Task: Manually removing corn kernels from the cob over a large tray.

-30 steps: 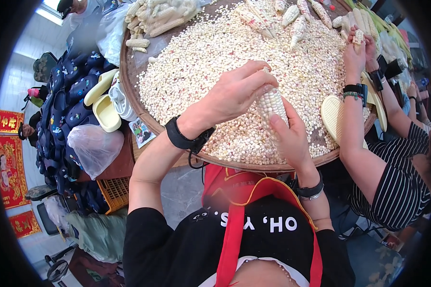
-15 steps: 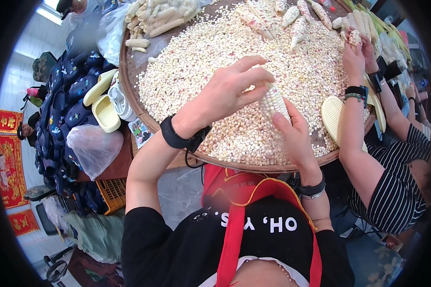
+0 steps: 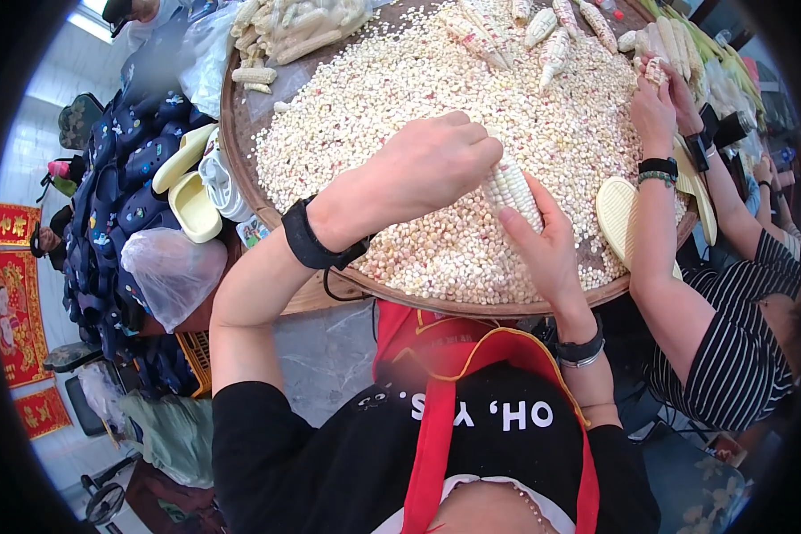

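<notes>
An ear of pale corn (image 3: 513, 189) is tilted over a wide round tray (image 3: 240, 169) covered in loose kernels (image 3: 347, 125). My right hand (image 3: 547, 245) grips its lower end, thumb along the near side. At the upper end my left hand (image 3: 445, 165) is closed, knuckles up, pressed against the cob; its fingertips are hidden beneath the hand. Much of the ear still carries rows of white kernels.
Stripped cobs (image 3: 311, 36), some bagged, lie at the tray's far left. Speckled ears (image 3: 554, 58) rest at the far side. On the right, a person's hands (image 3: 663, 102) hold a cob. A cream shoe sole (image 3: 616, 218) overlaps the tray's right edge; dark shoes (image 3: 116, 214) are heaped left.
My left hand has curled from spread fingers into a closed grip at the ear's top, and its forearm has shifted slightly left. My right hand keeps its hold.
</notes>
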Demonstrator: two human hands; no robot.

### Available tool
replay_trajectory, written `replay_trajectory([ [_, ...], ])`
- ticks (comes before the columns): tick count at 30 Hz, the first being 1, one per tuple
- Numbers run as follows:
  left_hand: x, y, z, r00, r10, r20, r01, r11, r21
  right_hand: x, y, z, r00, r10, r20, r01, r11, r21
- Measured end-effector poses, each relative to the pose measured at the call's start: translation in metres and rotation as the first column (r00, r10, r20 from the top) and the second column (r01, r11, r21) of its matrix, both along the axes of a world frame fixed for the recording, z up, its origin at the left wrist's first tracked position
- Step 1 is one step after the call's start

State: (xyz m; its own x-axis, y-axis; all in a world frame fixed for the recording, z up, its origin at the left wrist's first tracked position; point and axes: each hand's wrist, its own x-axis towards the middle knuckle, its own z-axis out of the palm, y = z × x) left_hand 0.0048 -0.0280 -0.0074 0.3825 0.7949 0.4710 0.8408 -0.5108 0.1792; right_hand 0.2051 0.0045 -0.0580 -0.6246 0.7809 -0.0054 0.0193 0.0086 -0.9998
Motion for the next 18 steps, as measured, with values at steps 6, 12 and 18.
replay_trajectory([
  [6,0.001,0.006,-0.005,0.998,-0.001,-0.062,0.004,0.999,0.05,-0.001,0.0,-0.002,0.999,-0.04,0.019,0.041,0.999,-0.022],
  [12,-0.005,0.007,-0.01,0.999,-0.046,-0.011,0.047,0.997,0.069,-0.007,-0.004,-0.011,0.997,-0.059,-0.059,0.044,0.973,-0.226],
  [18,-0.005,0.007,-0.011,0.997,-0.066,-0.05,0.065,0.998,-0.007,-0.003,-0.005,-0.009,0.999,0.007,-0.042,-0.017,0.97,-0.241],
])
